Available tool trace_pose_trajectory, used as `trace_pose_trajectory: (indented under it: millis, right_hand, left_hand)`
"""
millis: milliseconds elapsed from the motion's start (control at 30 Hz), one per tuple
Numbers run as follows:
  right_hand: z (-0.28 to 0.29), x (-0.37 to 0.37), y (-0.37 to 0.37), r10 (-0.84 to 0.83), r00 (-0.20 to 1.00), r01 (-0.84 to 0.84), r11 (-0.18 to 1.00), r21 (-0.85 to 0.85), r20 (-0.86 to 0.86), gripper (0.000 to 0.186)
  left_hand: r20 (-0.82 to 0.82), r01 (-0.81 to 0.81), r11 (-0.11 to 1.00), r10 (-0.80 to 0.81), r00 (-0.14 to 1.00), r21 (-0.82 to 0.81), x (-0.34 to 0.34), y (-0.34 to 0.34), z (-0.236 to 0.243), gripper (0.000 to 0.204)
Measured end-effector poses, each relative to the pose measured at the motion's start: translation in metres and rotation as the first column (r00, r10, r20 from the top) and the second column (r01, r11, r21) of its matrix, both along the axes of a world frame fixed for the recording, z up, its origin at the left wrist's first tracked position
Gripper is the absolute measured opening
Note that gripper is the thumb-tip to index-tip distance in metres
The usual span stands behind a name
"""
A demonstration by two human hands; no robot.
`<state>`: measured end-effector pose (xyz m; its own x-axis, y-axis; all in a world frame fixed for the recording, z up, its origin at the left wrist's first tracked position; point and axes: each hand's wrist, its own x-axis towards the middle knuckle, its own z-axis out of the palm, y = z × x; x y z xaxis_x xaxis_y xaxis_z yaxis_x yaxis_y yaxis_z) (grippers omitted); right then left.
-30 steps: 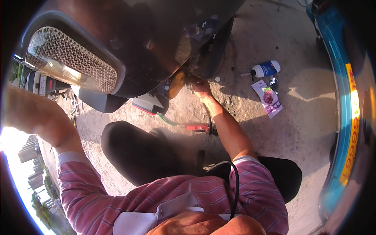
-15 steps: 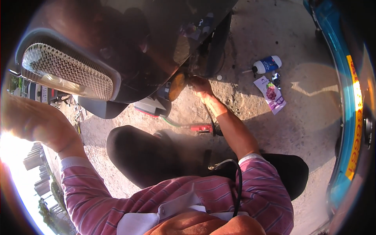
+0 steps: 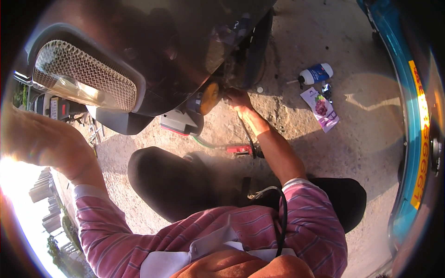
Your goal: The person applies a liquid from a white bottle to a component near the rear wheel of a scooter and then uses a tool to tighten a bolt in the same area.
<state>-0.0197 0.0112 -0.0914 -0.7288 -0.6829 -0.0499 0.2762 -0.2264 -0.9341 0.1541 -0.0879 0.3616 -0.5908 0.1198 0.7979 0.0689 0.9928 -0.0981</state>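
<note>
At the lower edge of a dark vehicle body [image 3: 153, 41], my right hand [image 3: 238, 100] reaches in beside a round amber lamp [image 3: 211, 98]. Its fingers are bent and closed; what they grip is hidden in the shade. A thin black cable [image 3: 245, 129] hangs from near this hand toward a red clamp-like piece [image 3: 239, 149] on the ground. My left hand [image 3: 44, 139] is raised at the far left, below the mesh-covered headlight [image 3: 88, 76]. It is large, close and blurred, and its fingers fall outside the clear picture.
On the ground to the right lie a blue-and-white bottle [image 3: 317, 73] with a thin nozzle and a purple-and-white packet [image 3: 320, 110]. A grey-white box [image 3: 180, 121] with a green wire stands under the bumper. A teal vehicle edge [image 3: 399, 222] curves along the right. My dark-trousered knees [image 3: 157, 180] are bent.
The view has shifted a little, so the headlight and vehicle edge sit slightly differently. My right hand stays beside the amber lamp, and my left hand remains raised at the left.
</note>
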Motion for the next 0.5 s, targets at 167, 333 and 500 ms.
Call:
trace_pose_trajectory:
  millis: [167,333,500]
  right_hand:
    - [0.035,0.001,0.000,0.135,0.937,-0.177,0.979,0.106,0.321,0.021]
    - [0.026,-0.003,0.001,0.133,0.938,-0.173,0.980,0.100,0.319,0.019]
    - [0.046,-0.006,0.002,0.109,0.852,-0.228,0.958,0.176,0.512,0.019]
  left_hand:
    - [0.022,0.006,1.000,-0.006,1.000,-0.015,0.002,0.004,0.010,0.047]
    - [0.038,0.094,0.994,-0.096,0.995,0.057,0.004,0.009,0.002,0.048]
    - [0.168,0.195,0.859,-0.305,0.937,0.473,0.047,-0.006,-0.040,0.049]
